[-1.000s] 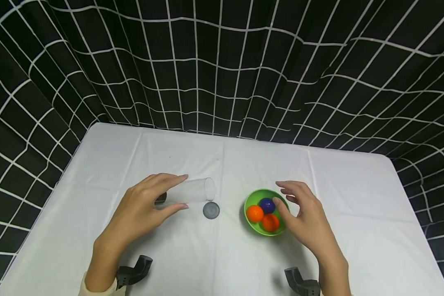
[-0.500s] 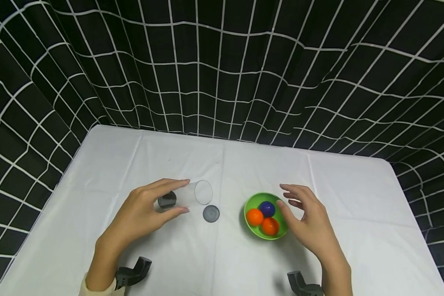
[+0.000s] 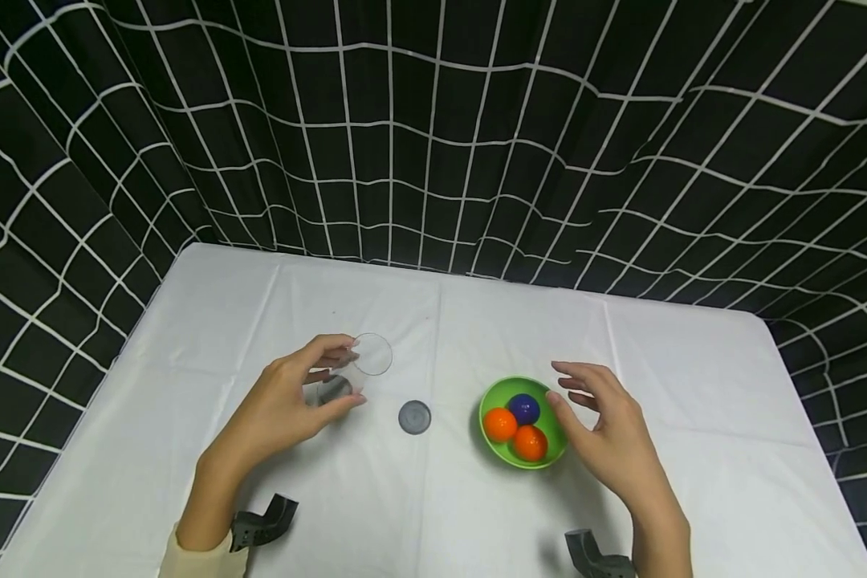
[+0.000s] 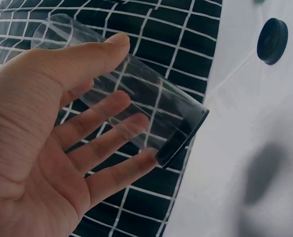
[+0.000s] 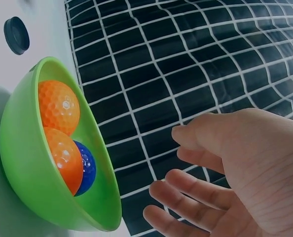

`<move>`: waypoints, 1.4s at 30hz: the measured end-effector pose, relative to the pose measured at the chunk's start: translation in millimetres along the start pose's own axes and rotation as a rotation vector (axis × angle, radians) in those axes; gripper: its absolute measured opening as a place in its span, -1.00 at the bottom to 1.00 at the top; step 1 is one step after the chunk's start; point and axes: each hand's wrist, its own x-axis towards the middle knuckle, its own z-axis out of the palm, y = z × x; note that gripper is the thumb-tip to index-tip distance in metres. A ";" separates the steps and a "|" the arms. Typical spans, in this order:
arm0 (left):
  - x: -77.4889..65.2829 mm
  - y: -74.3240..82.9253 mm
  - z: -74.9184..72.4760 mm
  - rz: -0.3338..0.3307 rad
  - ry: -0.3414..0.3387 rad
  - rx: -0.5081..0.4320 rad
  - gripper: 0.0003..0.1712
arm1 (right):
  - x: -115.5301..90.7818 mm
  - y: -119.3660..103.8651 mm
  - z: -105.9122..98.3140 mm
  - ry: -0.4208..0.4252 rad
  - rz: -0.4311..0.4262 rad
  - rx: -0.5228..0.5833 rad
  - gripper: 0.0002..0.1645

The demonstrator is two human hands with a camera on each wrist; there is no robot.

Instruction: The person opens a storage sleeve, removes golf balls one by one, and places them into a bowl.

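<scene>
In the head view my left hand (image 3: 285,405) grips a clear plastic cylinder (image 4: 151,94) with a dark base (image 3: 334,389), thumb on one side and fingers on the other. The cylinder stands nearly upright, its round mouth tilted up and away. A flat grey lid (image 3: 415,417) lies on the cloth to its right. My right hand (image 3: 610,425) hovers at the right rim of a green bowl (image 5: 18,148), fingers loosely bent and holding nothing. Inside the bowl are two orange golf balls (image 5: 58,104) and one blue golf ball (image 5: 87,168).
A white cloth (image 3: 477,329) covers the table under everything. Black curtains with a white grid (image 3: 433,160) surround its far side and both flanks. Dark camera mounts (image 3: 266,522) sit at both wrists.
My left hand has turned the cylinder from lying sideways toward upright, so its mouth swung left and up. My right hand has drifted slightly right; the bowl, balls and lid stay in place.
</scene>
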 end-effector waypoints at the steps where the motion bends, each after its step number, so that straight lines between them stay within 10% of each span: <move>1: -0.2 -0.6 -0.5 -0.008 -0.001 -0.002 -0.29 | 0.2 0.2 0.8 -0.001 0.000 -0.001 -0.55; 18: 3.9 -15.0 9.6 -0.067 -0.113 -0.142 -0.32 | -0.5 -0.5 -0.5 -0.003 0.010 0.084 -0.54; 42: 3.4 -29.7 21.0 -0.075 -0.195 -0.051 -0.42 | 1.1 5.7 -6.4 0.102 0.003 0.069 -0.61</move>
